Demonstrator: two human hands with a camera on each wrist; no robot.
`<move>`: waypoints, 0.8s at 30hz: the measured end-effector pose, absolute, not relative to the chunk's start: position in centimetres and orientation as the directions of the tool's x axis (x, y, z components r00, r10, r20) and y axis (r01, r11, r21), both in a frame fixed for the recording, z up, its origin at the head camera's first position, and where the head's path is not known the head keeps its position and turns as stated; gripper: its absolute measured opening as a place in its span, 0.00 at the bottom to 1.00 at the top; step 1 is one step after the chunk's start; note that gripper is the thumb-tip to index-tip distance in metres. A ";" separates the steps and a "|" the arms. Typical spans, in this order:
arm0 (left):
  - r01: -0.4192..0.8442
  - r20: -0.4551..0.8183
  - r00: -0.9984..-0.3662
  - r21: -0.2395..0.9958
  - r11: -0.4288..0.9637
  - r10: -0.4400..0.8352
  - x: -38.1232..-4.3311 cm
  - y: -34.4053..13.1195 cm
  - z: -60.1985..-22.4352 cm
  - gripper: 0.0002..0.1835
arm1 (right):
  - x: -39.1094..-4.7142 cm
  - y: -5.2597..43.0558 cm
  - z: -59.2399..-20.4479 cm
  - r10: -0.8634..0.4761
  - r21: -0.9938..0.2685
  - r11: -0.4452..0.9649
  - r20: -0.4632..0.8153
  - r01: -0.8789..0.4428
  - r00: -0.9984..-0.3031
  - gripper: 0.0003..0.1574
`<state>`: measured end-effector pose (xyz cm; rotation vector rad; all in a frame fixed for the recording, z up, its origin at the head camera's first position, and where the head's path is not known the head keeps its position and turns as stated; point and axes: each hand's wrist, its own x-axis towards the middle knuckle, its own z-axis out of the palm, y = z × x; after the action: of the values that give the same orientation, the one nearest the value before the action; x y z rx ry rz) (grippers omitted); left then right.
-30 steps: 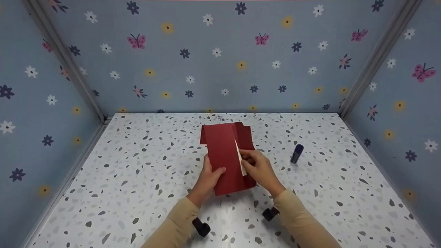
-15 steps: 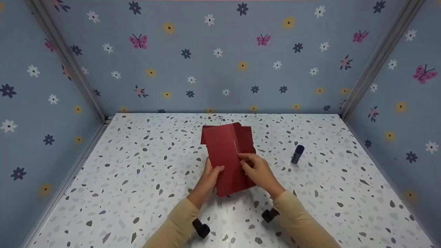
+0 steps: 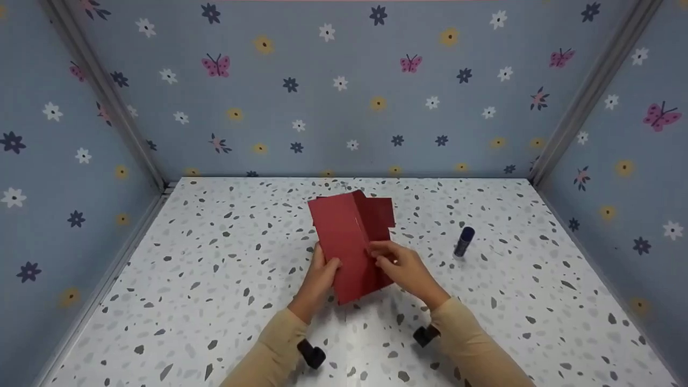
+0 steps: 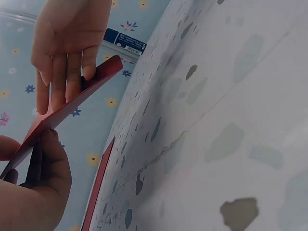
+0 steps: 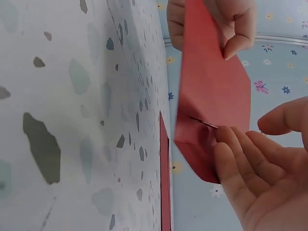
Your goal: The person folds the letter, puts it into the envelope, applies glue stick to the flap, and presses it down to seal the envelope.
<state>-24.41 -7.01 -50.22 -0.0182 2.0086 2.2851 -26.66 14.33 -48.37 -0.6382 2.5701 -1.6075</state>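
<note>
My left hand (image 3: pixel 316 277) grips a red paper envelope (image 3: pixel 344 242) at its lower left side, thumb on the front face and fingers behind. The envelope is tilted above the table, its long fold turned to the right. At that right side my right hand (image 3: pixel 406 269) touches the paper with its fingertips. In the right wrist view, fairly straight fingers (image 5: pixel 240 149) press at a narrow slit beside the folded flap (image 5: pixel 202 159). The left wrist view shows the envelope (image 4: pixel 72 103) nearly edge-on between both hands. Behind it, another red paper piece (image 3: pixel 382 211) lies on the table, partly covered.
To the right of the hands, a dark blue glue stick (image 3: pixel 464 241) is on the speckled white table (image 3: pixel 215 269). Blue flower-patterned panels (image 3: pixel 344 107) stand at the back and both sides.
The white strip seen along the envelope's right edge has slid out of sight, leaving a thin slit. The envelope has tilted and shifted slightly left, with both hands staying at it.
</note>
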 end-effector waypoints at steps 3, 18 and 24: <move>-0.092 -0.090 -0.996 0.979 -0.183 0.021 -24.4 -7.2 -50.0 0.33 | -26.8 14.8 -48.8 -0.266 -0.862 0.388 0.235 -0.327 -0.935 0.21; -0.062 -0.066 -0.998 0.908 -0.415 0.005 -23.9 -6.1 -49.5 0.38 | -26.0 15.0 -50.6 -0.346 -0.987 0.139 -0.122 0.078 -0.930 0.36; -0.036 -0.034 -0.999 0.904 -0.427 0.012 -24.0 -6.1 -49.5 0.34 | -25.9 15.4 -50.5 -0.368 -0.990 0.129 -0.108 0.064 -0.924 0.28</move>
<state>-24.02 -6.10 -49.47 -0.0347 1.6660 2.6292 -25.85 15.40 -50.54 -0.2948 2.0868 -1.8565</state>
